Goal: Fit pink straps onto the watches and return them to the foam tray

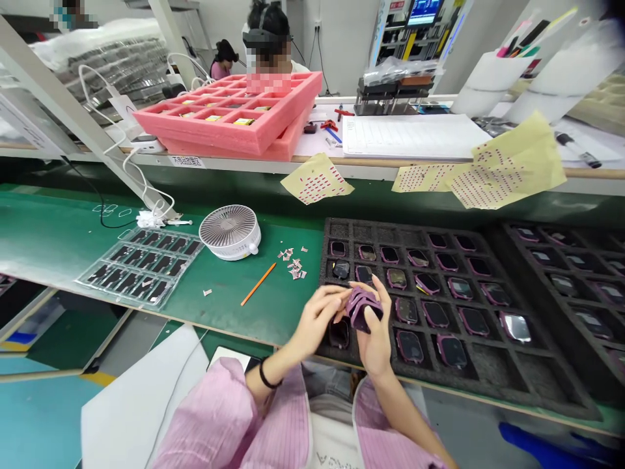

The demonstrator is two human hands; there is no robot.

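Observation:
My right hand (375, 335) grips a small bunch of purple watch casings (362, 305), its thumb across the near face and its fingers behind. Coming in from the left, my left hand (317, 316) has its fingertips pressed together at the casings' left edge; what lies between those tips is partly hidden. Both hands are above the left part of a dark foam tray (493, 368). Purple-framed watch bodies with dark screens sit in many of its pockets, among them one watch body (409, 345) just right of my right hand.
Left on the green bench are a white fan (230, 231), an orange stick (258, 284), small scraps (295, 267) and a clear tray of black parts (141, 266). Another foam tray (556, 260) stands right. Pink foam trays (273, 133) rest on the shelf; a person sits beyond.

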